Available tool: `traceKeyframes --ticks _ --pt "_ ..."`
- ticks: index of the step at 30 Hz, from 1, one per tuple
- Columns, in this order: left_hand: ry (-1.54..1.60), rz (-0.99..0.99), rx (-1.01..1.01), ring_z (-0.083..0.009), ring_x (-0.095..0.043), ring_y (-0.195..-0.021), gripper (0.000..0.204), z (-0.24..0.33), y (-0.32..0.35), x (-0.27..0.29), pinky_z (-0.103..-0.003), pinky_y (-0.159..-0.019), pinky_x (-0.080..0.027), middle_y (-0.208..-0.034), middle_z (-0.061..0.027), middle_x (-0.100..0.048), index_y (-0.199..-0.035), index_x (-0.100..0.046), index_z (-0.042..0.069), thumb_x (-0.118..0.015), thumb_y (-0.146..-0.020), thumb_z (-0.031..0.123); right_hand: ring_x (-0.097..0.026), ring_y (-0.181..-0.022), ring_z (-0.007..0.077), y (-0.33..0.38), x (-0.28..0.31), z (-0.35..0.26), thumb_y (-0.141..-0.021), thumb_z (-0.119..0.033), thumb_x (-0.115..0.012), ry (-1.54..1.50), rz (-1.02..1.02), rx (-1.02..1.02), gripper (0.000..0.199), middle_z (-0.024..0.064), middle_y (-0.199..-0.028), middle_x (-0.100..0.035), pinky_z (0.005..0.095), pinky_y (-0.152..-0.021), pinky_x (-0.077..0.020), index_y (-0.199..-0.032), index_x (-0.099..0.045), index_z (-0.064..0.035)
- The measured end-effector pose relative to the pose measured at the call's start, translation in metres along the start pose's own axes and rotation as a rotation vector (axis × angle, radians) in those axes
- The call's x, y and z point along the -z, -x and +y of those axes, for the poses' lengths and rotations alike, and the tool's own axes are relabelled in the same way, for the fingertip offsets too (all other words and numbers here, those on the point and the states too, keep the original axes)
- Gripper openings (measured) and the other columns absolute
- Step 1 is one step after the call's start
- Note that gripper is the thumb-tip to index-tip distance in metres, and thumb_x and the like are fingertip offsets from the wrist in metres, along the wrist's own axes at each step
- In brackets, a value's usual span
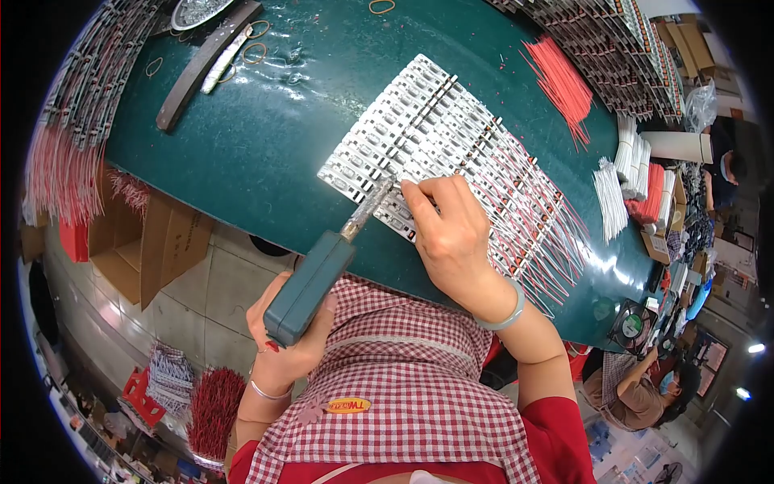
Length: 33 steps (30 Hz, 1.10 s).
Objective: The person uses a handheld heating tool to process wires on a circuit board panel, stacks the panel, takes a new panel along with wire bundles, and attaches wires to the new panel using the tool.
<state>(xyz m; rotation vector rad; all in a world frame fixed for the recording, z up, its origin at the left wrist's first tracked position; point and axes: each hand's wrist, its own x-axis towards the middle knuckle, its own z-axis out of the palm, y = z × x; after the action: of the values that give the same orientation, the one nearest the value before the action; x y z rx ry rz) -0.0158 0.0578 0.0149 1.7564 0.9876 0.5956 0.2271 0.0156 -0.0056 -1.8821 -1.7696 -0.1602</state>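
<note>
Checked apron (411, 387), foreground; left hand (300, 356) grips a green-bodied tool (310, 286), metal tip (367, 208) at the white panel (383, 133). Right hand (453, 234) bunched beside it; cannot tell whether anything is pinched.

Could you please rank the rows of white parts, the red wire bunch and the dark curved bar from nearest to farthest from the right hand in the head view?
1. Rows of white parts: beneath the right hand.
2. Red wire bunch: toward the upper right.
3. Dark curved bar: at the upper left.
</note>
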Motion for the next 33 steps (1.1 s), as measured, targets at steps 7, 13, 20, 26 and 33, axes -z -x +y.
traceKeyframes --ticks 7,13,20,26,33 --pt "0.018 0.090 -0.045 -0.0202 -0.069 -0.073 0.025 -0.003 0.007 0.001 -0.028 -0.065 -0.055 -0.090 -0.0130 -0.071 -0.104 -0.072 -0.006 -0.077 -0.080 -0.002 -0.060 -0.076 0.0250 -0.001 0.001 -0.001 -0.070 0.008 -0.069 0.029 -0.011 0.003 0.035 0.0094 -0.087 -0.062 0.0362 -0.061 -0.0497 -0.104 -0.072 0.0004" --pt "0.029 0.097 -0.025 -0.0212 -0.070 -0.075 0.025 -0.004 0.011 0.003 -0.029 -0.068 -0.056 -0.093 -0.0141 -0.071 -0.105 -0.072 -0.006 -0.077 -0.081 -0.001 -0.060 -0.075 0.0240 0.003 0.000 -0.006 -0.071 0.008 -0.073 -0.005 0.029 -0.004 0.033 0.0088 -0.087 -0.063 0.0356 -0.060 -0.0494 -0.103 -0.073 -0.0009" --pt "0.020 0.075 -0.046 -0.0223 -0.071 -0.076 0.024 -0.004 0.012 0.005 -0.029 -0.069 -0.056 -0.094 -0.0153 -0.071 -0.102 -0.071 -0.007 -0.077 -0.079 -0.003 -0.061 -0.073 0.0234 0.008 -0.002 -0.009 -0.072 0.009 -0.074 -0.029 0.030 -0.009 0.032 0.0079 -0.085 -0.063 0.0351 -0.059 -0.0495 -0.103 -0.072 -0.0006" --pt "0.019 0.053 -0.035 -0.0217 -0.070 -0.074 0.024 -0.008 0.015 0.004 -0.029 -0.068 -0.055 -0.094 -0.0151 -0.071 -0.101 -0.071 -0.007 -0.076 -0.077 -0.006 -0.061 -0.074 0.0238 0.008 -0.003 -0.010 -0.071 0.009 -0.073 -0.025 0.024 -0.006 0.032 0.0084 -0.085 -0.063 0.0353 -0.060 -0.0499 -0.102 -0.072 0.0001" --pt "0.024 0.042 -0.016 -0.0202 -0.068 -0.073 0.023 -0.006 0.013 0.004 -0.029 -0.066 -0.054 -0.092 -0.0134 -0.070 -0.100 -0.070 -0.006 -0.075 -0.078 -0.006 -0.061 -0.074 0.0245 0.007 -0.001 -0.010 -0.071 0.009 -0.072 -0.040 0.019 0.001 0.032 0.0090 -0.085 -0.063 0.0360 -0.061 -0.0499 -0.102 -0.072 0.0003"
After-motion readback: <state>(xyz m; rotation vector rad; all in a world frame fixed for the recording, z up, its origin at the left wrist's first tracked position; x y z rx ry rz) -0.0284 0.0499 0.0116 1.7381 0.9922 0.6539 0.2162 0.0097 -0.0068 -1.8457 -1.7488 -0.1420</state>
